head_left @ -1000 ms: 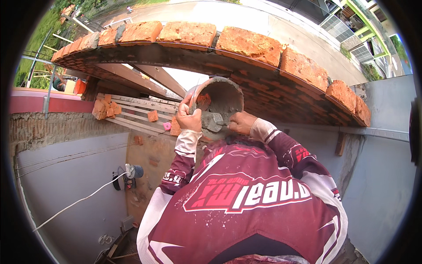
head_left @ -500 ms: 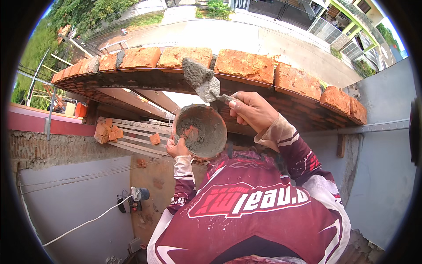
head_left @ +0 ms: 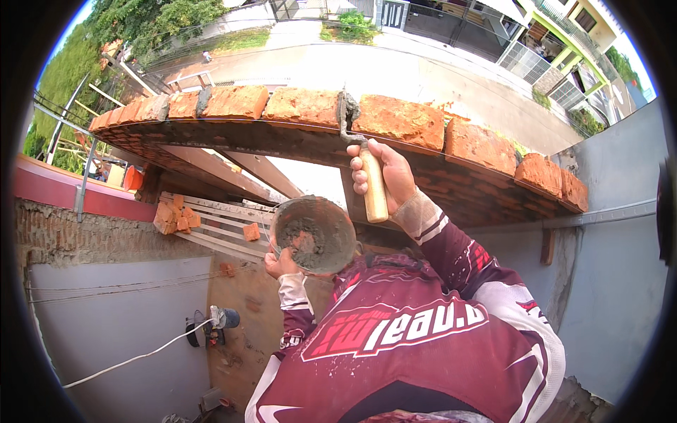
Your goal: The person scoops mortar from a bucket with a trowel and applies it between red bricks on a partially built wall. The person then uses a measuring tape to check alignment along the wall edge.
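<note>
Big curve of brickwork up top: the red brick wall (head_left: pixel 303 106) sweeps from ten o'clock, through twelve and round to three, a thin string line running along its near edge. At six, the person's maroon long-sleeved jersey (head_left: pixel 430 359) fills the lower middle, white panels on its sleeves. Over at nine, a set of wooden slats (head_left: pixel 224 211) carries a cluster of broken bricks (head_left: pixel 169 217) at its outer end, with one loose brick piece (head_left: pixel 252 231) nearer the middle. Now the round mortar bowl (head_left: pixel 337 215), just off centre toward eight, tipped so its inside shows, wet grey mortar (head_left: pixel 328 243) smeared around its hollow. And the pointing action is at twelve: the bricklayer's trowel (head_left: pixel 377 197), pale wooden handle low, mortar-caked blade edge-on at the upright joint between two top-course bricks; how deep it sits, I cannot tell. On that handle, just off centre toward two, the right hand (head_left: pixel 395 173) is firmly wrapped, fingertips curling round its nine o'clock side. Down between seven and eight, the left hand (head_left: pixel 283 264) grasps the bowl by its near rim, thumb over the edge, the other fingers mostly hidden beneath.
</note>
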A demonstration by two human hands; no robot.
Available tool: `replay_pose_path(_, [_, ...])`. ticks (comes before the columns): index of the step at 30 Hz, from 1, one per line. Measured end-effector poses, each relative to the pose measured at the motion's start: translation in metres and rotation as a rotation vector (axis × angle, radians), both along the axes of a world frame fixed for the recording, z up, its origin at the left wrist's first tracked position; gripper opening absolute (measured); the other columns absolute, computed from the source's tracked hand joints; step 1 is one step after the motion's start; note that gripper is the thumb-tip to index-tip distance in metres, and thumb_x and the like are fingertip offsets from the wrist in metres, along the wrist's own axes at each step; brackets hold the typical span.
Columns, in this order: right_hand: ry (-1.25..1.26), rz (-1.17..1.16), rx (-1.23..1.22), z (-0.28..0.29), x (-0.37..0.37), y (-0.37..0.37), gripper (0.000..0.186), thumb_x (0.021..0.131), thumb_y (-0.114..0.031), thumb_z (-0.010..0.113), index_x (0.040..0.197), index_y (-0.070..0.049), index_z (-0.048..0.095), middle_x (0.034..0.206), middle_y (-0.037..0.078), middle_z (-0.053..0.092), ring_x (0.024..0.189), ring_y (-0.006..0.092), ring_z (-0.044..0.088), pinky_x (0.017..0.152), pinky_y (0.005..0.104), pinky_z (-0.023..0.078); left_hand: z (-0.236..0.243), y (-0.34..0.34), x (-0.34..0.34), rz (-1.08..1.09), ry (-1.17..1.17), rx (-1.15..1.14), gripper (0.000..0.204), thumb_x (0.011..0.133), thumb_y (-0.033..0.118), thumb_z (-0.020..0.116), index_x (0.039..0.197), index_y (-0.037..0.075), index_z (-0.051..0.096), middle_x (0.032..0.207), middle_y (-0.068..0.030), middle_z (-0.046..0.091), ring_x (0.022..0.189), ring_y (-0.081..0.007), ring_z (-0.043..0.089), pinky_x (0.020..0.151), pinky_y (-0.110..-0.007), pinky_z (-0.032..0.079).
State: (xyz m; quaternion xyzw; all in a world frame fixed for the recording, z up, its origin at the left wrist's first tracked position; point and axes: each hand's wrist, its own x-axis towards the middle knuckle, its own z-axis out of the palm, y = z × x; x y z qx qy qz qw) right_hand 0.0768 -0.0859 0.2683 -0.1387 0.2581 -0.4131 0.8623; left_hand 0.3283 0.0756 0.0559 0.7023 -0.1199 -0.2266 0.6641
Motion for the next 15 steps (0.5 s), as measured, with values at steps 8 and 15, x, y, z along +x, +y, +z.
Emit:
replay_pose_path(8, [-0.088,-0.155,0.253,-0.005,0.023,-0.016,0.032,0.103,-0.033,0.039,0.104,-0.003,0.051,0.082,0.003,0.052,0.065,0.0134,0.05,0.055,0.0282,0.048,0.01,-0.004,0.0,-0.03,-0.034,0.091,0.024,0.066,-0.004,0.063,0.07,0.004,0.041,0.079,-0.0048,0.059,0.066,-0.0126,0.052,0.06,-0.03,0.047])
replay_pose_path(15, [-0.085,-0.071,0.116,-0.002,0.047,-0.029,0.03,0.103,-0.03,0.038,0.105,-0.004,0.051,0.081,0.003,0.051,0.063,0.013,0.05,0.054,0.0285,0.048,0.004,-0.009,-0.002,-0.003,-0.009,-0.009,0.025,0.066,-0.006,0.06,0.068,0.007,0.039,0.07,0.001,0.052,0.06,-0.0086,0.047,0.054,-0.028,0.042])
